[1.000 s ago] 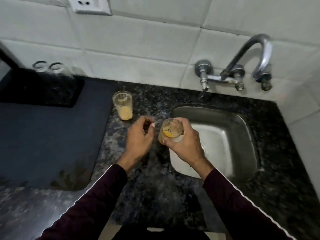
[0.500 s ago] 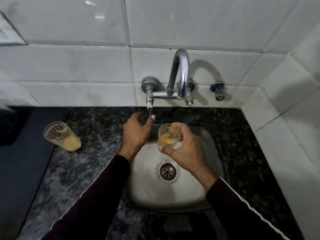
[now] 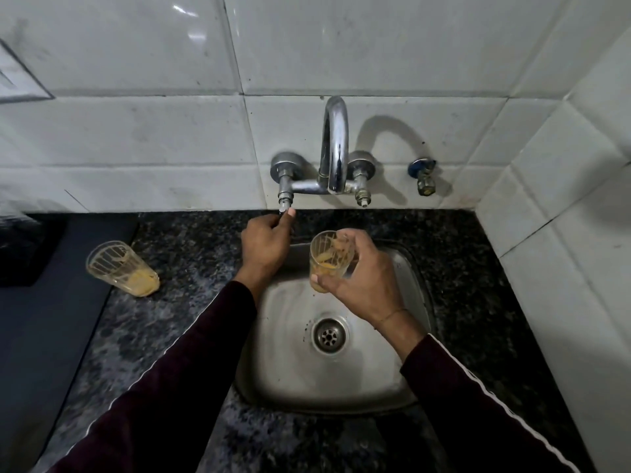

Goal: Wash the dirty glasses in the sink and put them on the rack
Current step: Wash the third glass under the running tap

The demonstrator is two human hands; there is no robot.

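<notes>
Head view shows my right hand [image 3: 362,283] wrapped around the dirty glass [image 3: 330,260], fingers curled on its wall, holding it upright over the sink [image 3: 406,274]. My left hand [image 3: 267,243] sits just to the left of it and slightly farther from me, fingers pinched on the tap handle [image 3: 284,211]. The spout [image 3: 335,145] ends beyond the right hand and a little left of the glass mouth, so I judge the glass must go away from me to sit under it. No water is visible yet. A second dirty glass [image 3: 121,268] stands well to the left of my left hand on the counter [image 3: 177,302].
</notes>
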